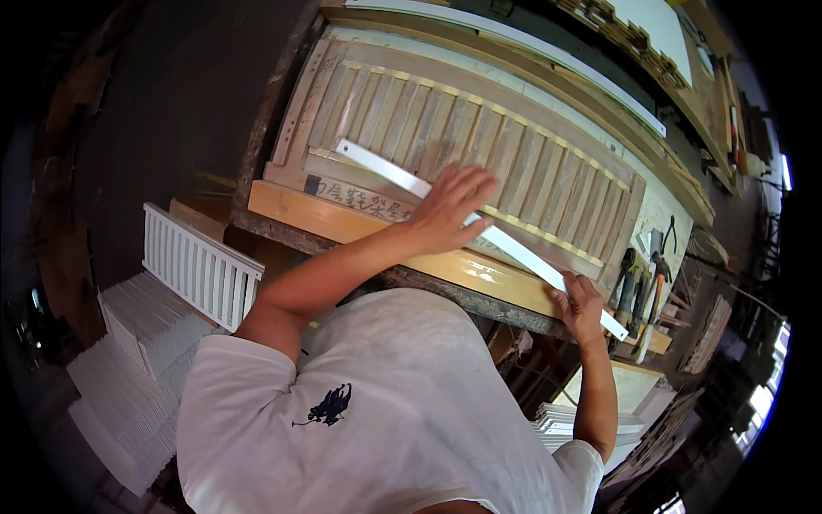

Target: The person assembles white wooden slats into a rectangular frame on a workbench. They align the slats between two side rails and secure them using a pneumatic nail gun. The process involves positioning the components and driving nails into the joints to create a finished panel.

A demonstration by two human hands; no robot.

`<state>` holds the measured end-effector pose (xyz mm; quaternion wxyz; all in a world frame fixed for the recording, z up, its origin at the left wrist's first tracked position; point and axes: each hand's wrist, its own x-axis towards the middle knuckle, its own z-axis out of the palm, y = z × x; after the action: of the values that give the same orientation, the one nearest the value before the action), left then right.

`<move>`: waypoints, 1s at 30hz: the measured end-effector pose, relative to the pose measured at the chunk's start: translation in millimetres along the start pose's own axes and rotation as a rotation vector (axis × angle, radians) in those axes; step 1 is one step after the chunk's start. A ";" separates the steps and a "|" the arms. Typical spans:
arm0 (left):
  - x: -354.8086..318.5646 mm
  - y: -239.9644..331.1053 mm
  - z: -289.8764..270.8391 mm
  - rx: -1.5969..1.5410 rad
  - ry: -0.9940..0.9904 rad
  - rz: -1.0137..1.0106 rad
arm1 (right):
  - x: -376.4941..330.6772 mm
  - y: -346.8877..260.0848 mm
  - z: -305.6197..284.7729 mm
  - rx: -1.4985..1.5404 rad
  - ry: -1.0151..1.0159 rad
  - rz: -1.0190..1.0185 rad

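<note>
- Strip (522,252) slants over the slatted frame's (351,177) near side.
- Right hand's (582,304) grip is closed around it; left hand (449,208) is spread, blurred, contact unclear.
- With 1 firm grip, the strip's left end could swing.
- Counter (471,295) carries tools (659,270) right; white panel (201,265) stands left.

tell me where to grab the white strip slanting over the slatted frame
Likely the lower right end of the white strip, where the right hand holds it, from the near side, pinched across its narrow width: it's long and thin, and that end juts past the slatted frame.
</note>
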<state>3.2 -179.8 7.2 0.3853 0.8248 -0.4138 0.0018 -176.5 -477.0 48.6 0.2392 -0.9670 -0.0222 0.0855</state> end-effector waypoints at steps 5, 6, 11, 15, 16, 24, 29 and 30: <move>-36.3 -9.6 26.0 0.018 -0.237 -0.114 | 56.2 9.2 11.2 -0.121 -0.025 -0.177; -42.1 -17.9 23.3 0.037 -0.214 -0.171 | 64.6 -0.5 17.8 -0.058 -0.047 -0.166; -50.2 -39.3 -3.5 0.256 -0.131 -0.182 | 101.8 -14.8 48.6 -0.104 -0.014 -0.301; -50.0 -36.9 1.7 0.255 -0.098 -0.230 | 151.6 27.5 -1.0 0.069 0.477 -0.162; -48.6 -37.6 3.0 0.248 -0.100 -0.219 | 169.2 47.6 -19.8 0.237 0.569 0.016; -46.8 -34.2 1.1 0.259 -0.107 -0.211 | 302.8 149.4 -200.8 1.374 0.664 0.676; -49.8 -35.0 1.9 0.264 -0.072 -0.222 | 335.8 151.6 -213.3 1.292 0.490 0.701; -47.5 -35.7 2.6 0.252 -0.073 -0.221 | 334.3 161.4 -210.6 1.290 0.509 0.714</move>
<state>-4.4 -136.2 -32.5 0.2614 0.9065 -0.3309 -0.0189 190.0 -688.4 105.0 0.7099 -0.5751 0.4002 -0.0714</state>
